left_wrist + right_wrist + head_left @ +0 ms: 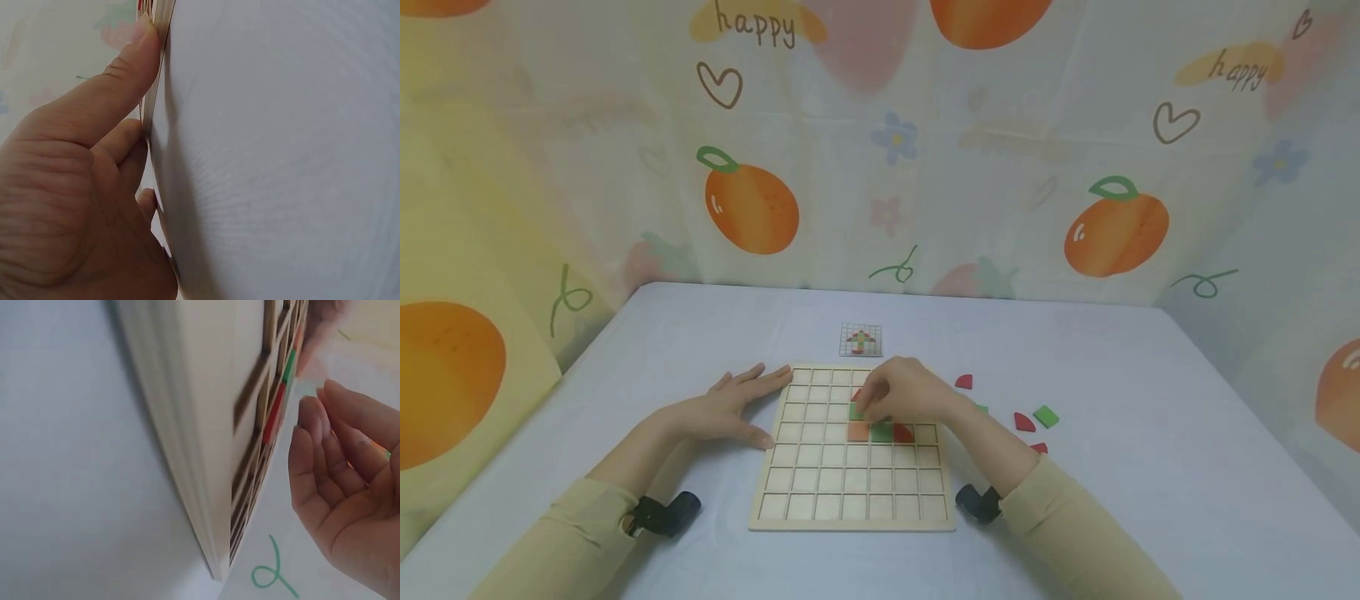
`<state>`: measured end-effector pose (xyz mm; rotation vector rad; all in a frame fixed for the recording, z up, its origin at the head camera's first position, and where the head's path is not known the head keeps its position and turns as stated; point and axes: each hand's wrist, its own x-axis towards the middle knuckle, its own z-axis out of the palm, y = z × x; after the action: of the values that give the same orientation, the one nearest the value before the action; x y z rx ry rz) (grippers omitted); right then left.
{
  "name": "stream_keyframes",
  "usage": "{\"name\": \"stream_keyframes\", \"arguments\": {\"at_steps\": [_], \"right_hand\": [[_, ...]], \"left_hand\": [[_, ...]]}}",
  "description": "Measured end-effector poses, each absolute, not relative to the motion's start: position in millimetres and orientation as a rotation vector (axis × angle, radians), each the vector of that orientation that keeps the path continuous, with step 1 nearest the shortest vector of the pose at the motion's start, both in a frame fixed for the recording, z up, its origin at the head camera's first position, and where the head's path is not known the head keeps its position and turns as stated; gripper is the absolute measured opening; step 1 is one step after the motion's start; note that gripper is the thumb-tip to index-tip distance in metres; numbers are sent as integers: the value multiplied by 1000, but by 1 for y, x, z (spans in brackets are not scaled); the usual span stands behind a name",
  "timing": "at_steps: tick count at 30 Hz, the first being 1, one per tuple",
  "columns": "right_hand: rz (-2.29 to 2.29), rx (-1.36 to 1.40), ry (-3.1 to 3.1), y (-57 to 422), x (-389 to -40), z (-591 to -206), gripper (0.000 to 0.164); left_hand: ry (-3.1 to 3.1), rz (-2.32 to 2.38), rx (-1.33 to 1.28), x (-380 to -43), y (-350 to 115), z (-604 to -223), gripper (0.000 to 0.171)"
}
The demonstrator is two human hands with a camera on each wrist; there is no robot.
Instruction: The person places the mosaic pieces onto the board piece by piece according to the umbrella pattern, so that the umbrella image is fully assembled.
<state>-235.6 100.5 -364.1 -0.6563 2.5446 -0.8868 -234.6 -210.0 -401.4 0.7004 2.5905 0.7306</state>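
A wooden grid board (820, 483) lies on the table. My left hand (724, 410) is spread along its left edge, thumb and fingertips touching the rim; the left wrist view shows the thumb (134, 59) against that edge. Above the board's upper right part is my right hand (913, 392), fingers bent and tips close together in the right wrist view (347, 469). Whether a tile is between the tips cannot be made out. Under and beside it sit an orange square (857, 431), a green tile (882, 432), a red quarter-round tile (903, 433) and another green tile (854, 411).
Behind the board lies a small pattern card (861, 340) with a gridded picture. Loose tiles lie to the right, among them a red quarter-round (964, 381), another red one (1024, 422) and a green square (1046, 417). A printed curtain (970, 167) hangs behind the white table (1120, 500).
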Motion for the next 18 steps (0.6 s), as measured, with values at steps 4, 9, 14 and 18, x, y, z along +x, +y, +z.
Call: {"name": "stream_keyframes", "arguments": {"at_steps": [4, 9, 14, 18], "right_hand": [[-876, -622, 2571, 106, -238, -360, 11], [-892, -596, 2581, 117, -242, -355, 11], [-867, -562, 2611, 128, -245, -352, 12], [-885, -543, 2612, 138, -247, -349, 14]], "left_hand": [[2588, 731, 703, -235, -210, -402, 106], [2589, 728, 706, -235, -209, -401, 107], [2587, 726, 700, -235, -209, -401, 108], [2586, 727, 690, -234, -208, -400, 107]]}}
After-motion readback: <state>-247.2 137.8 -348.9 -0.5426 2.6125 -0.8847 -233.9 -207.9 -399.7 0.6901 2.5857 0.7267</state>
